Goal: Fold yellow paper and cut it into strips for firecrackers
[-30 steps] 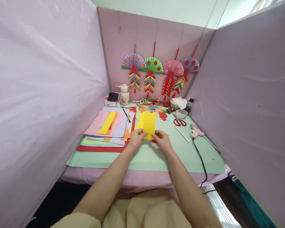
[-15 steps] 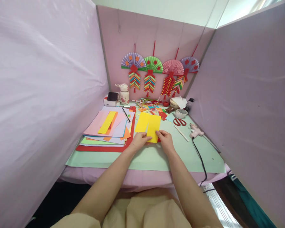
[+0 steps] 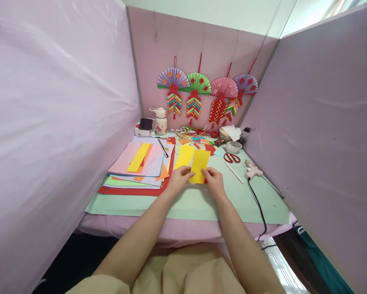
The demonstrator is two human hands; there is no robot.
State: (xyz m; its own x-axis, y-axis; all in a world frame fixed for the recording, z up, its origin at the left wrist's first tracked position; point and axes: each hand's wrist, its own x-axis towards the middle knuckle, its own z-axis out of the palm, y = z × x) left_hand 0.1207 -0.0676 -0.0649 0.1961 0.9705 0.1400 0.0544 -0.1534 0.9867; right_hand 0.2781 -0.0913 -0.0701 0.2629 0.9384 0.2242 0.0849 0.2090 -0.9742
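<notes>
Between my two hands is a yellow paper strip (image 3: 200, 165), held upright above the table. My left hand (image 3: 180, 179) pinches its lower left edge, and my right hand (image 3: 214, 181) pinches the lower right edge. Another yellow paper piece (image 3: 184, 156) lies on the table just behind and to the left of it. A bit of red shows under the strip near my right fingers; its kind is hidden. To the right lie red-handled scissors (image 3: 232, 158) and a white pen-like stick (image 3: 234, 172).
Left stands a stack of coloured paper (image 3: 122, 163) with a black pen (image 3: 163, 148) on it. A hot glue gun (image 3: 253, 169) with a black cord lies right. Behind are paper scraps (image 3: 192, 136), a tape roll (image 3: 233, 146) and a bottle (image 3: 161, 122); fan ornaments (image 3: 198, 83) hang above.
The held yellow strip has shifted slightly right and apart from the yellow piece behind it. Both hands keep their pinch on it; the view has moved a little.
</notes>
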